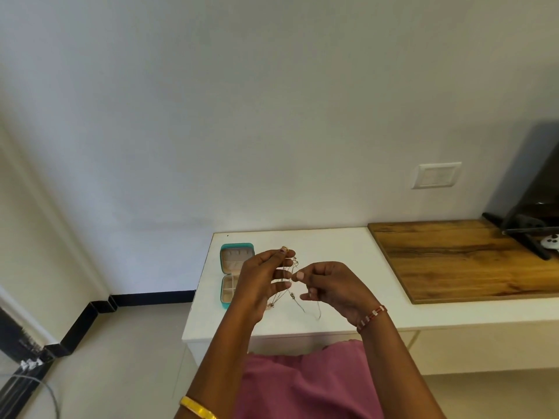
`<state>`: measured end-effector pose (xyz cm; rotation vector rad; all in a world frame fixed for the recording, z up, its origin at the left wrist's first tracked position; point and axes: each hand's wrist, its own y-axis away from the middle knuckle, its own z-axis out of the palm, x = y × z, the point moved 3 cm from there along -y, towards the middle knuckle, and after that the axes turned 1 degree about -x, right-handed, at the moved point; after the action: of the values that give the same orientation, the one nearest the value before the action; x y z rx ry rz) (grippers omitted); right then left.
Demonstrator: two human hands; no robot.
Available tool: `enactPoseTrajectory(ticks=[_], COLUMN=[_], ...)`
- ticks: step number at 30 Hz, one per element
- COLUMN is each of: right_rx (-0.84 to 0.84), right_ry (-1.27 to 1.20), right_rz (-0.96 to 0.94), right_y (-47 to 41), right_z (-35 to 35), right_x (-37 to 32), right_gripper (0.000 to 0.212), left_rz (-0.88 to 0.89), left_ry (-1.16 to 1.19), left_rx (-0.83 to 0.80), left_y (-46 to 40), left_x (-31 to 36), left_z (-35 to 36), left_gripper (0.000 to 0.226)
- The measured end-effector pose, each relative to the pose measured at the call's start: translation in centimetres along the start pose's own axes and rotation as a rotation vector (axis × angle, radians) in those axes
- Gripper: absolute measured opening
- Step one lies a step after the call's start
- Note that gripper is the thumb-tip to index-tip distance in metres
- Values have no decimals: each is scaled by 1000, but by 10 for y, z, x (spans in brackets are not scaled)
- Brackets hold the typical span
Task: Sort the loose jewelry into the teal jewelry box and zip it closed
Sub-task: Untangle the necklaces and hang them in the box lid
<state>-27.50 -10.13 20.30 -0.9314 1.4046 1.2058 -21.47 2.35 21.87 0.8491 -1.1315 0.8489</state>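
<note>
The teal jewelry box [226, 269] lies open on the left part of the white table [332, 246], its beige compartments showing. My left hand [260, 282] is raised in front of the box and partly hides it. Thin gold chains [287, 285] drape over its spread fingers, and a small ring [285, 248] sits at its fingertips. My right hand [329, 287] is just to the right, with thumb and forefinger pinched on one strand of the chains. A loop of chain [308, 311] hangs below between the hands.
A wooden board [453, 258] covers the table's right side, with a dark stand [520, 228] and a small white object [550, 241] at its far right. A wall switch plate [435, 175] is on the wall above. Floor and black skirting lie to the left.
</note>
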Motion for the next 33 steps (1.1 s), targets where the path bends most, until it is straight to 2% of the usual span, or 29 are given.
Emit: enactPoseTrajectory(ticks=[4, 10, 15, 20, 24, 28, 33], right_rx=[11, 72, 81, -34, -48, 42, 104], right_ry=[-68, -377, -650, -987, -957, -844, -660], right_rz=[22, 44, -47, -194, -234, -243, -207], right_y=[1, 0, -5, -9, -11, -10, -6], right_z=[-8, -28, -30, -31, -29, -26, -30], right_x=[6, 20, 19, 19, 21, 18, 19], right_gripper=[10, 15, 24, 38, 36, 13, 17], left_rz=[-56, -100, -95, -129, -198, -222, -128], left_ry=[131, 229, 211, 240, 440, 657, 775], left_rx=[62, 126, 149, 146, 90, 28, -52], left_y=[-4, -11, -11, -10, -9, -11, -12], left_x=[-1, -1, -11, -20, -24, -26, -22], left_z=[-13, -35, -37, -30, -25, -24, -32], left_gripper=[16, 16, 10, 13, 17, 17, 9])
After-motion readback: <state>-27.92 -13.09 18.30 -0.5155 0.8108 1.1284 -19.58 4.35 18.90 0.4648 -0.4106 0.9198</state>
